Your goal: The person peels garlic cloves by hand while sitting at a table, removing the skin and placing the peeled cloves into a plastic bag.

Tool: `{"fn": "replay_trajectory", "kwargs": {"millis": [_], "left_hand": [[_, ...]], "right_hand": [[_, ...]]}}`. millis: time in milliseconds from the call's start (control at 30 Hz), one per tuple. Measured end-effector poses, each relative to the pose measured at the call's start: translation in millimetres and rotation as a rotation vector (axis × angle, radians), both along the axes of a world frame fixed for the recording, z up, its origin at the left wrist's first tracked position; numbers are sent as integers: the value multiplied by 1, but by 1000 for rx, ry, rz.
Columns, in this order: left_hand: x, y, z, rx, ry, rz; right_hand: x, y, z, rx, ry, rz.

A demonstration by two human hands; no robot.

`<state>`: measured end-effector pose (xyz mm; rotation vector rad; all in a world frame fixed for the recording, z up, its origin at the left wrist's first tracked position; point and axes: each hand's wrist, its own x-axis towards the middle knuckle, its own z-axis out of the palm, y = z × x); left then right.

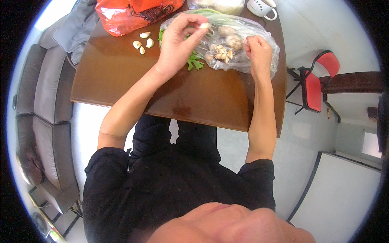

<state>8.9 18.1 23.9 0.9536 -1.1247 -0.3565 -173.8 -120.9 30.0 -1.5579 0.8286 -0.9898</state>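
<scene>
Between thumb and fingertips my left hand (182,39) holds a pale garlic clove (204,26) above the table. My right hand (259,51) is curled at the right side of a clear plastic bag (267,39); whether it pinches the film or a bit of skin is hidden. A broken garlic bulb (223,54) with loose cloves sits on the bag, between the two hands. Whole bulbs (234,41) lie behind it. Left of my left hand, several separate garlic cloves (149,42) rest on the wood. Green leaves (195,61) poke out below my left wrist.
The brown wooden table (121,82) carries a red plastic bag (121,18) at the back left. A wrapped pale vegetable (225,6) and a white mug (262,8) stand at the back. A grey sofa (45,88) is left; a red folding chair (313,88) is right.
</scene>
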Motion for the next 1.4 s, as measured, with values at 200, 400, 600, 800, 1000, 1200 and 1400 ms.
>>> {"fn": "replay_trajectory", "kwargs": {"millis": [200, 400, 600, 800, 1000, 1200, 1400], "left_hand": [[44, 40, 7, 191, -154, 251], [105, 73, -6, 494, -498, 460], [137, 69, -25, 559, -632, 447], [146, 70, -29, 682, -520, 318], [158, 76, -24, 614, -550, 446], [48, 63, 27, 340, -492, 300], [-43, 24, 26, 258, -1056, 3]], "right_hand": [[-4, -14, -9, 2, -90, -49], [1, -24, -22, -438, 216, -17], [2, -2, -9, -397, 210, -39], [11, -15, -35, -621, 235, 9], [12, -12, -29, -606, 315, 24], [9, -21, -33, -464, 214, -7], [4, -22, -30, -494, 157, -31]]}}
